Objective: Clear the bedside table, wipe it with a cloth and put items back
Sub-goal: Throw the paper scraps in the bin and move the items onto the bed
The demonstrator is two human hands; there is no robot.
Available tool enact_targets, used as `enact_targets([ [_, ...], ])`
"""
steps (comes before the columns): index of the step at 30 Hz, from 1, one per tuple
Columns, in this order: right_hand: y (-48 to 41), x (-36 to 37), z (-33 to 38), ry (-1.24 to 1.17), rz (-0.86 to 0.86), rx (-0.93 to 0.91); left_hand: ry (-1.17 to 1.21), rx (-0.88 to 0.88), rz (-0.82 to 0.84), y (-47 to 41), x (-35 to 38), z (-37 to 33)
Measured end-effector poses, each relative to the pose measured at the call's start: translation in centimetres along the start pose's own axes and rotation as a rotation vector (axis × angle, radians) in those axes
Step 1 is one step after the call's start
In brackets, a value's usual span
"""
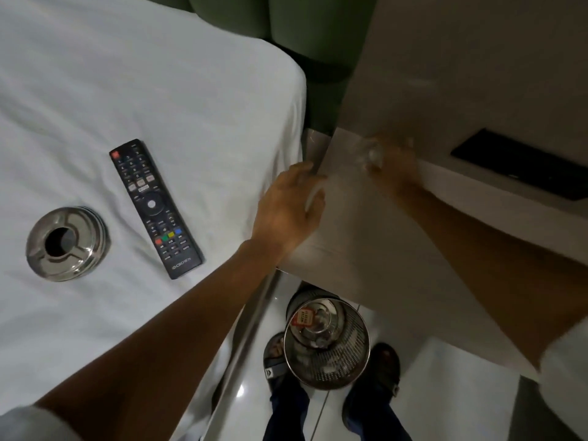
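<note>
The beige bedside table (pixel 366 224) stands right of the bed, and its top carries nothing but my hands. My left hand (pixel 286 211) lies flat on the table's left edge with the fingers spread. My right hand (pixel 397 167), blurred by motion, presses a pale crumpled cloth (pixel 370 154) onto the table's far part. A black remote control (pixel 156 208) and a round steel ashtray (pixel 66 243) lie side by side on the white bed sheet (pixel 159 90), with the ashtray to the left.
A metal mesh waste bin (pixel 327 342) with rubbish in it stands on the white floor below the table's front edge, between my feet in dark sandals (pixel 381 370). A black panel (pixel 521 163) sits at the table's right. A green padded headboard (pixel 302 27) rises behind.
</note>
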State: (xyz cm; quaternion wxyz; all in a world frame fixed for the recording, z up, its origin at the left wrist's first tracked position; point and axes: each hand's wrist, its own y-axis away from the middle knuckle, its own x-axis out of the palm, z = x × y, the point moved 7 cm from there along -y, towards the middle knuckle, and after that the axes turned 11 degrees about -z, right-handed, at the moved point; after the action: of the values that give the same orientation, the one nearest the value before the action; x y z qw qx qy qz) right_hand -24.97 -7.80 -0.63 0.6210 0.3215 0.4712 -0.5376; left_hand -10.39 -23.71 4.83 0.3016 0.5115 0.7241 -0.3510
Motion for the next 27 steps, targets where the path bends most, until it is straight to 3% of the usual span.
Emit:
enact_targets([
  [5,3.0,-7.5,3.3,-0.476,-0.361,0.153,0.123,-0.133,-0.153,-3.4,-2.9,1.3],
  [8,2.4,-8.7,8.9,-0.617,-0.437,0.018,0.331,-0.31,-0.248,-5.9,-5.9,2.8],
  [11,1.5,-7.3,16.3,-0.75,-0.378,-0.153,0.393,-0.384,-0.347,-7.6,-9.5,4.8],
  [15,0.3,-3.8,23.9,-0.649,-0.205,-0.256,0.209,-0.401,-0.406,-7.6,-14.1,10.9],
  [19,1.3,-0.8,27.1,-0.373,-0.126,-0.38,-0.139,-0.35,-0.201,-5.2,-15.1,15.4],
  [21,2.3,-0.8,26.7,-0.309,-0.171,-0.415,-0.248,-0.321,-0.165,-4.1,-15.0,15.5],
  [27,4.8,-3.1,18.3,-0.362,-0.283,-0.269,-0.333,-0.121,-0.336,-3.1,-13.5,10.1],
])
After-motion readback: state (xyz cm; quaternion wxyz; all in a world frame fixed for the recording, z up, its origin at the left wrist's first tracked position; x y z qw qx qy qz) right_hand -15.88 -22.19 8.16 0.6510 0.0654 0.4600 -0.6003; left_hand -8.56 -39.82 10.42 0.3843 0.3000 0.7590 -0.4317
